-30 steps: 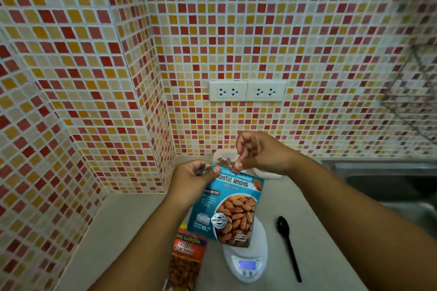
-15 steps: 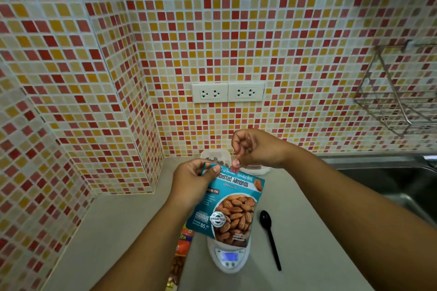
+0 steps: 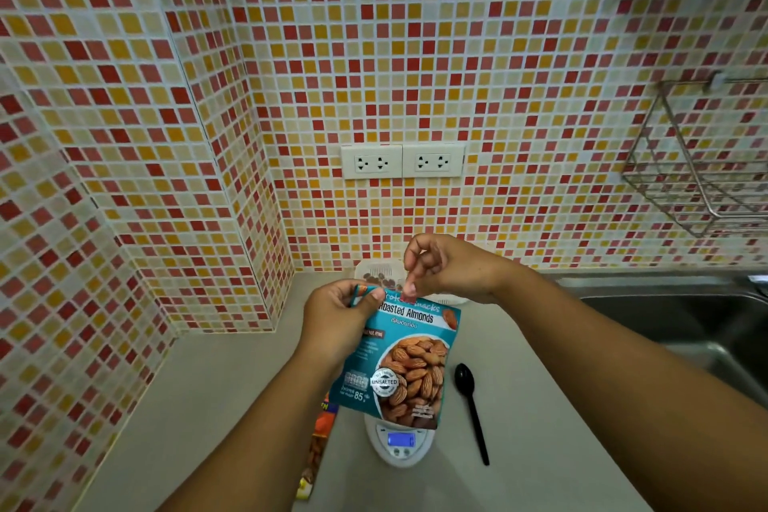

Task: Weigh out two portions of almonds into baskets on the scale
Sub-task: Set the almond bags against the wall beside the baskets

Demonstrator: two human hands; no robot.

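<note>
A person stands at a kitchen counter (image 3: 216,407), opening a teal bag of roasted almonds (image 3: 401,362) held in the air above a small scale (image 3: 400,443) near the counter's front edge. No basket sits on the scale; a white basket (image 3: 376,272) at the counter's back edge seems to hold some almonds, so one portion may be done, though it is partly hidden. The left hand (image 3: 343,318) pinches the bag's top left corner, and the right hand (image 3: 446,266), fingers curled, pinches its top edge.
</note>
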